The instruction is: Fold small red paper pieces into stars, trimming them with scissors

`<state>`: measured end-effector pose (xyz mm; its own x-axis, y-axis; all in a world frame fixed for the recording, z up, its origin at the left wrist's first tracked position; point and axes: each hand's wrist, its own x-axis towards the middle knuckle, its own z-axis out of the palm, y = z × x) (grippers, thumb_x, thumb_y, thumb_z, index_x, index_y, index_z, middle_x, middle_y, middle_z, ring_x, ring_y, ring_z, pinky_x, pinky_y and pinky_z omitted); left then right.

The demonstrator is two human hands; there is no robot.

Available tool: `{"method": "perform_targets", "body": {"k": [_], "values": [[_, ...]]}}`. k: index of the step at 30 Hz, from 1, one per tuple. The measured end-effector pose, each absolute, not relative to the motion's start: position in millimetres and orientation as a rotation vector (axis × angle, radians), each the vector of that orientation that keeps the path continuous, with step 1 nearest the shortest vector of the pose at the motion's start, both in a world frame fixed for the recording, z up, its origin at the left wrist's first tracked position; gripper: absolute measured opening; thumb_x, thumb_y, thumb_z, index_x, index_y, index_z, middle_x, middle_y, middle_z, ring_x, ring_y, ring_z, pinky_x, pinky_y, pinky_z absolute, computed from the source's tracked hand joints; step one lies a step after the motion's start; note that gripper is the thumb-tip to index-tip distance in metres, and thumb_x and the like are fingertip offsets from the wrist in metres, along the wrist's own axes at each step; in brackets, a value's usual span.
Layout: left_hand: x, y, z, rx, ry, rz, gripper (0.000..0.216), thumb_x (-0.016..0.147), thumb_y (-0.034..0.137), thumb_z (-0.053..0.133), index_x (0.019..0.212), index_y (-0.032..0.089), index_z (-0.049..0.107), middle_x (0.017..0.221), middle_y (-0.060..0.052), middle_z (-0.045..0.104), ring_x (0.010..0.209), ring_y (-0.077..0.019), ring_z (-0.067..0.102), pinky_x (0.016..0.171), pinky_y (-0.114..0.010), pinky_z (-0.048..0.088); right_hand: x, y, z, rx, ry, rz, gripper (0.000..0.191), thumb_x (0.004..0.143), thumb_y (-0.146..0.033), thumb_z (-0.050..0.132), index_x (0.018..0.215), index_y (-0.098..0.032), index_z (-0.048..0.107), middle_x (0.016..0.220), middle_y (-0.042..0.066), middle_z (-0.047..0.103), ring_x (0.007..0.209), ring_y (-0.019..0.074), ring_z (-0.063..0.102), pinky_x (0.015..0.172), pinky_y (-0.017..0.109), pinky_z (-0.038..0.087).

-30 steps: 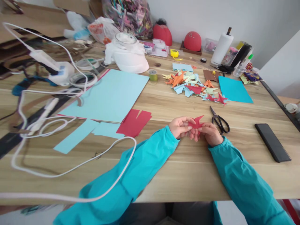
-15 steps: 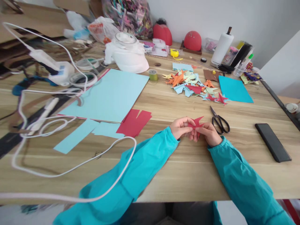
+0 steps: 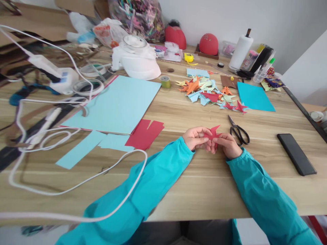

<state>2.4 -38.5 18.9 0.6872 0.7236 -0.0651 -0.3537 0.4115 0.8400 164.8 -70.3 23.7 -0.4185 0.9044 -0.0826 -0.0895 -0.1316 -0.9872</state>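
Note:
Between my two hands is a red folded-paper figure with pointed tips, held just over the table. My left hand pinches its left side between thumb and fingers. From the right, my right hand grips the opposite side with thumb and forefinger; part of the paper is hidden by the fingers. Black-handled scissors lie just right of my right hand. Left of my left hand are cut red paper pieces and light blue strips. A pile of folded paper figures in several colours lies beyond my hands.
A large light blue sheet lies at left beside a white cable that loops across the table and over my left sleeve. A black phone is at right. A thread spool and turquoise paper lie farther back.
The red paper figure has turned slightly between my fingers, and its upper tip points a little differently. Both hands keep their hold. The whole view has shifted slightly.

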Motion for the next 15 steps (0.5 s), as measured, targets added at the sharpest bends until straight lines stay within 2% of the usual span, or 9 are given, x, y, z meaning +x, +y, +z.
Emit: {"method": "perform_targets", "body": {"k": [4, 7, 10, 15], "values": [[3.2, -39.2, 20.2, 0.909, 0.513, 0.783, 0.036, 0.057, 0.027, 0.072, 0.082, 0.011, 0.051, 0.056, -0.002, 0.063, 0.047, -0.0155, 0.06, 0.048, -0.027, 0.047, 160.8, -71.3, 22.6, -0.975, -1.256, 1.568, 0.021, 0.078, -0.028, 0.053, 0.064, -0.013, 0.058, 0.055, 0.003, 0.062, 0.046, 0.0107, 0.054, 0.044, 0.021, 0.039], [6.0, -40.5, 15.9, 0.971, 0.567, 0.897, 0.036, 0.057, 0.031, 0.072, 0.079, 0.012, 0.052, 0.054, -0.002, 0.062, 0.044, -0.0144, 0.059, 0.046, -0.026, 0.047, 157.1, -71.9, 22.7, -0.993, -1.133, 1.446, 0.013, 0.076, -0.03, 0.057, 0.076, -0.018, 0.053, 0.058, -0.001, 0.06, 0.05, 0.0113, 0.055, 0.041, 0.02, 0.039], [8.0, -41.0, 11.7, 1.047, 0.622, 0.949, 0.035, 0.058, 0.034, 0.071, 0.078, 0.012, 0.054, 0.054, -0.001, 0.062, 0.043, -0.0133, 0.058, 0.045, -0.026, 0.049, 154.8, -71.8, 22.2, -1.022, -1.129, 1.354, 0.019, 0.074, -0.032, 0.061, 0.085, -0.021, 0.05, 0.06, -0.002, 0.059, 0.052, 0.0116, 0.055, 0.039, 0.019, 0.04], [5.8, -39.9, 15.3, 1.071, 0.724, 0.969, 0.031, 0.062, 0.037, 0.066, 0.077, 0.013, 0.055, 0.056, -0.001, 0.063, 0.049, -0.0132, 0.06, 0.05, -0.025, 0.051, 154.4, -71.2, 20.3, -1.046, -1.238, 1.262, 0.018, 0.07, -0.032, 0.064, 0.078, -0.019, 0.055, 0.064, 0.0, 0.059, 0.058, 0.0121, 0.055, 0.042, 0.021, 0.043]]}}
